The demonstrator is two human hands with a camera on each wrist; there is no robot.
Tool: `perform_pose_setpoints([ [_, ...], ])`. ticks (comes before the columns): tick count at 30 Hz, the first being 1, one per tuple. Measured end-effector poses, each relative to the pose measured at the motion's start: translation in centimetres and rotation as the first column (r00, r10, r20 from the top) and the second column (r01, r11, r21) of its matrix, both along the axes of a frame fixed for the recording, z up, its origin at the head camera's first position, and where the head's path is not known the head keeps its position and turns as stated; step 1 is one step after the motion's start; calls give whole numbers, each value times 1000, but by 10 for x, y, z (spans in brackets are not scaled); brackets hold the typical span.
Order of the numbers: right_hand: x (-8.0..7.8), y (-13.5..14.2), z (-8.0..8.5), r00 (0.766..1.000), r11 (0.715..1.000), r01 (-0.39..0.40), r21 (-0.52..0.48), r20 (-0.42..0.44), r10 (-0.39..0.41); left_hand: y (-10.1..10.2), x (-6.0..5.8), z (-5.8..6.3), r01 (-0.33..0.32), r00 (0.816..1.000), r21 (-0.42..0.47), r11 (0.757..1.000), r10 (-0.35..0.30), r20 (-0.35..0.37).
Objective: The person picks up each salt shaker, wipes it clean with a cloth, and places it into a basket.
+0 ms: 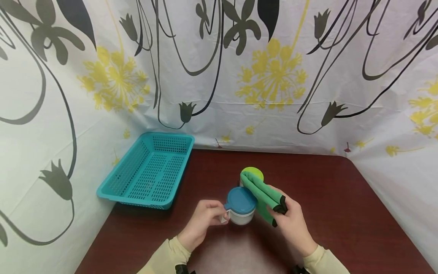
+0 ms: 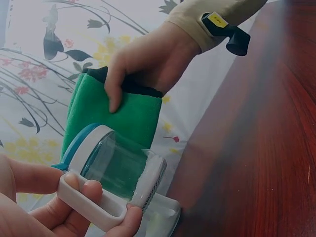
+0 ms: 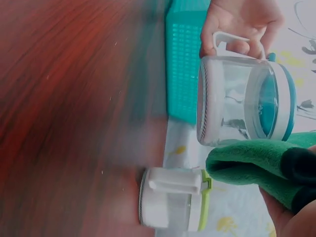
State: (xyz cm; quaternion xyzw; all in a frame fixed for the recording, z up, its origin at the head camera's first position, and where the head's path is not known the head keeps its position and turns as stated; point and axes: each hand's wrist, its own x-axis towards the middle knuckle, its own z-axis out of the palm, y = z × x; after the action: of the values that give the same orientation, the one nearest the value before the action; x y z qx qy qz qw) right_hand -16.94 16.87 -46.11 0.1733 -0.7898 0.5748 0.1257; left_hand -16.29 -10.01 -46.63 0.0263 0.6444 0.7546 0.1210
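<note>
A glass seasoning jar with a blue lid hangs above the table, its white handle gripped by my left hand. White stuff shows at the jar's bottom. My right hand holds a folded green cloth with black edging, thumb on one side. The cloth meets the jar's side near the lid in the right wrist view. A second jar, with a lime-green lid and white handle, stands on the table behind; the cloth partly covers it in the head view.
A turquoise slotted basket sits at the table's back left. Dark red-brown wood forms the tabletop. White cloth with grey plants and yellow flowers hangs behind and along both sides.
</note>
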Motion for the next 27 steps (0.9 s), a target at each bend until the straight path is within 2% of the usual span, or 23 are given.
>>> perform_pose_setpoints([
  [4,-2,0,-2,999,999,-9,-39,39,10,-2,1,5,0,1000,-10,1000,0,-4],
  [10,-4,-1,-14,996,1000,-2,-27,93,4,-4,1,7,-2,1000,-4,1000,2,-12],
  [18,2,-4,-28,974,999,32,-6,224,-30,-7,2,11,2,1000,-10,1000,-2,-21],
  [27,3,-6,-32,969,999,36,-28,245,-28,-8,2,12,4,1000,-10,1000,-5,-29],
])
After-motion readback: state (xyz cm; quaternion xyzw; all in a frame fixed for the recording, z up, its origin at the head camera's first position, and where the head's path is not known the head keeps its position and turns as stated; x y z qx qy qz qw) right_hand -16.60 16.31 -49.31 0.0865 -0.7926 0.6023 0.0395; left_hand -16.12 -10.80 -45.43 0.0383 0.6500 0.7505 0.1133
